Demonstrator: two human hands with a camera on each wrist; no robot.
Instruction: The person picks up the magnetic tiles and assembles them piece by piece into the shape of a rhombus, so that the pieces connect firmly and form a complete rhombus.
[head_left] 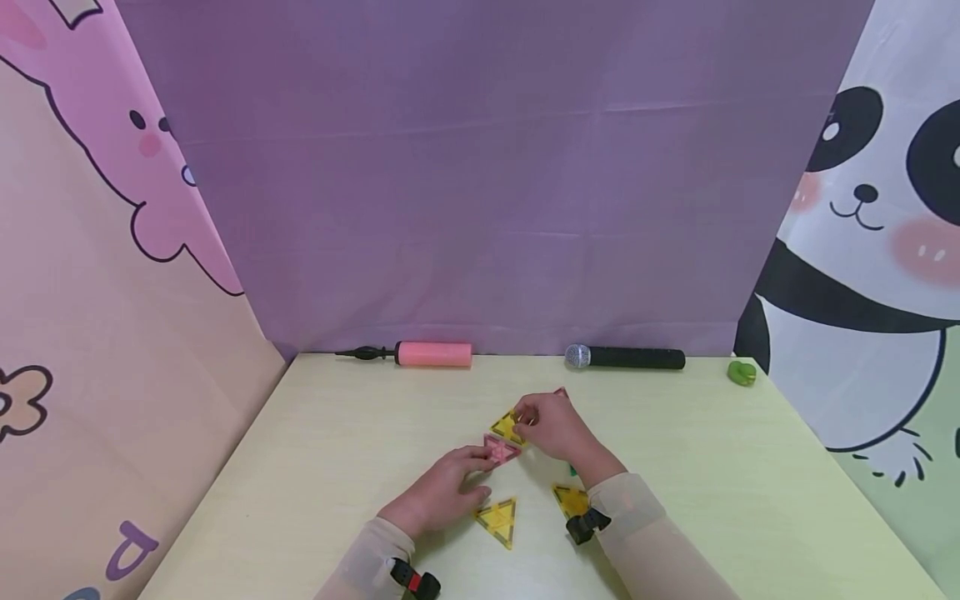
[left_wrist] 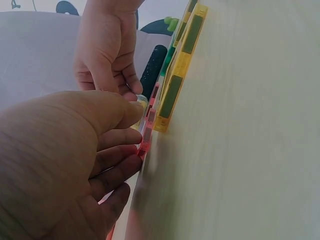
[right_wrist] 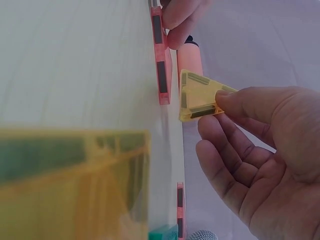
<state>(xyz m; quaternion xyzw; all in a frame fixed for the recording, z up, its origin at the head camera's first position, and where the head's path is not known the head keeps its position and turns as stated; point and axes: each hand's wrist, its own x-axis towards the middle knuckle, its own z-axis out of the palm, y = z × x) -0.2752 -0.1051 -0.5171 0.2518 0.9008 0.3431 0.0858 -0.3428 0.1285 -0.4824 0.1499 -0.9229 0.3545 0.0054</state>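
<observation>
Right hand (head_left: 553,425) pinches a yellow triangle (head_left: 506,427), tilted, between thumb and fingers, at one o'clock from a pink triangle (head_left: 500,451); left hand (head_left: 442,493) rests loosely extended fingers on the pink triangle, thumb apart; on the desk (head_left: 315,467), a yellow tile (head_left: 500,522) lies at six o'clock

We see yellow triangle (head_left: 504,427) in right hand (head_left: 557,427), dark strips (right_wrist: 204,111) along edges; pink triangle (head_left: 501,451) at left hand (head_left: 442,492). Second yellow triangle (head_left: 500,520) just beside left hand. Beyond hands, we note pink pump (head_left: 433,354) with black nozzle (head_left: 367,352), black microphone (head_left: 636,357) with silver head (head_left: 577,357), plain purple backdrop (head_left: 480,183). Below hands, pale yellow worktop (head_left: 315,467). Right of hands, black-and-white panda print (head_left: 847,375), pink cheeks (head_left: 926,254).
</observation>
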